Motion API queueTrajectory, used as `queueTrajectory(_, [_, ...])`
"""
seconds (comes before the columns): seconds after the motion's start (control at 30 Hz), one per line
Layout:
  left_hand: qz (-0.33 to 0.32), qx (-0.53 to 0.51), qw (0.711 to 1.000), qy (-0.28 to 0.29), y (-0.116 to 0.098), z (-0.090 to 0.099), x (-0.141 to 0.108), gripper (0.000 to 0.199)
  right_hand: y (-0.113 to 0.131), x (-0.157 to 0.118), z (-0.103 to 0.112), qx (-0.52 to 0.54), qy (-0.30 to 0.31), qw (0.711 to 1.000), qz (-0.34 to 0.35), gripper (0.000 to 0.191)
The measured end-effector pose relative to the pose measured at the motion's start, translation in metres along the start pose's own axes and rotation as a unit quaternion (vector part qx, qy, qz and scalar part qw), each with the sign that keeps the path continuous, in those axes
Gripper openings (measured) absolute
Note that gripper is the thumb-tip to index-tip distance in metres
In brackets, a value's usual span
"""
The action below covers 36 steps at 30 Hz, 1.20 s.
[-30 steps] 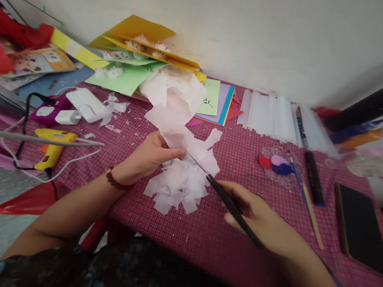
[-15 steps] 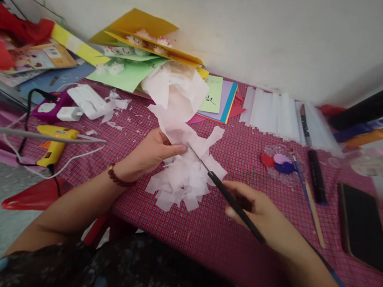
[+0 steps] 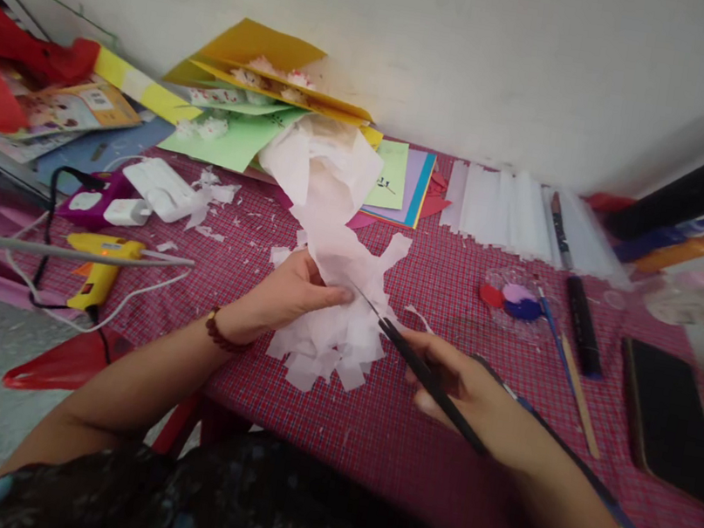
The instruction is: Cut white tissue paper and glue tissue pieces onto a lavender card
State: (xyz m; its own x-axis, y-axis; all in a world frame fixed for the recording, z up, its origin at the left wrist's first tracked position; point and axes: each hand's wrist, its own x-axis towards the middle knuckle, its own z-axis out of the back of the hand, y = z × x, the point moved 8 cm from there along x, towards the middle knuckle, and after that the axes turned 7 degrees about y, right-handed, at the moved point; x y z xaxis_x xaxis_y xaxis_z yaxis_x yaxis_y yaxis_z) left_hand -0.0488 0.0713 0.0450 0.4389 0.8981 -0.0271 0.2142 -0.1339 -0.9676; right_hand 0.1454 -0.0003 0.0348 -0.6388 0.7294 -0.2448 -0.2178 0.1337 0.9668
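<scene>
The left hand (image 3: 284, 296) pinches white tissue paper (image 3: 344, 254) taut, seemingly to steady it for the scissors (image 3: 430, 383) gripped in the right hand (image 3: 471, 392).

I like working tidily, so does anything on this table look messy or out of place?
Yes: small white scraps lie scattered on the checked tablecloth beside the white charger, looking like stray litter.

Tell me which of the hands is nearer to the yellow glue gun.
Left. The left hand pinches white paper, right of the yellow glue gun; the right hand holds a black-handled tool, farther right.
</scene>
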Motion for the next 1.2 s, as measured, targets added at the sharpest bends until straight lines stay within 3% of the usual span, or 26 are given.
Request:
queueTrajectory(0.2, [-0.012, 0.008, 1.0, 0.028, 0.004, -0.005, 0.002, 0.031, 0.003, 0.002, -0.004, 0.04, 0.024, 0.999, 0.0, 0.06])
queueTrajectory(0.6, [-0.029, 0.058, 0.998, 0.015, -0.001, -0.006, 0.001, 0.041, 0.001, 0.003, -0.005, 0.035, -0.017, 0.999, -0.024, 0.052])
queueTrajectory(0.7, [-0.032, 0.009, 0.999, 0.004, -0.002, -0.005, 0.001, 0.05, 0.004, 0.003, -0.005, 0.016, -0.034, 0.999, -0.022, 0.047])
queueTrajectory(0.8, [-0.029, -0.065, 0.997, -0.031, -0.002, 0.006, 0.003, 0.039, 0.005, 0.001, 0.0, -0.026, -0.068, 0.997, -0.029, 0.047])
queueTrajectory(0.93, [0.004, -0.091, 0.992, -0.085, 0.0, 0.023, 0.003, 0.027, -0.002, -0.002, 0.007, -0.07, -0.1, 0.991, -0.055, 0.05])
queueTrajectory(1.2, [-0.029, -0.101, 0.992, -0.076, -0.007, 0.021, 0.005, 0.029, -0.002, 0.0, 0.0, -0.073, -0.034, 0.997, -0.01, 0.067])
